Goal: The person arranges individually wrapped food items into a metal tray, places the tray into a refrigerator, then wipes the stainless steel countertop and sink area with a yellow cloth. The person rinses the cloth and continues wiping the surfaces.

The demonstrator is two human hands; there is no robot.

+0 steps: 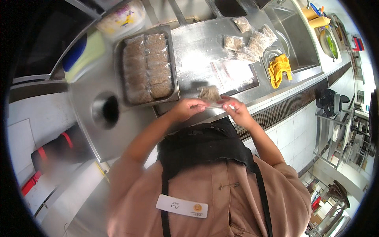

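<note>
Just beyond the counter's near edge I hold a small clear plastic bag (pixel 209 94) with pale brown, crumbly contents. My left hand (pixel 188 110) pinches one end of its edge, and my right hand (pixel 239 113) grips the other end. What is inside cannot be made out more exactly. To the left stands a deep metal tray (pixel 176 89) with several filled brown bags lying in two rows. Flat clear bags (pixel 238 73) are piled beyond my right hand. Further back on the right lie several loose filled bags (pixel 258 42).
A yellow cloth (pixel 279 70) hangs at the edge of the metal sink (pixel 298 33). Left of the tray, the steel counter (pixel 132 128) has a round dark hole (pixel 106 110). A white tub (pixel 122 17) stands behind. A wire rack (pixel 335 130) is at the right.
</note>
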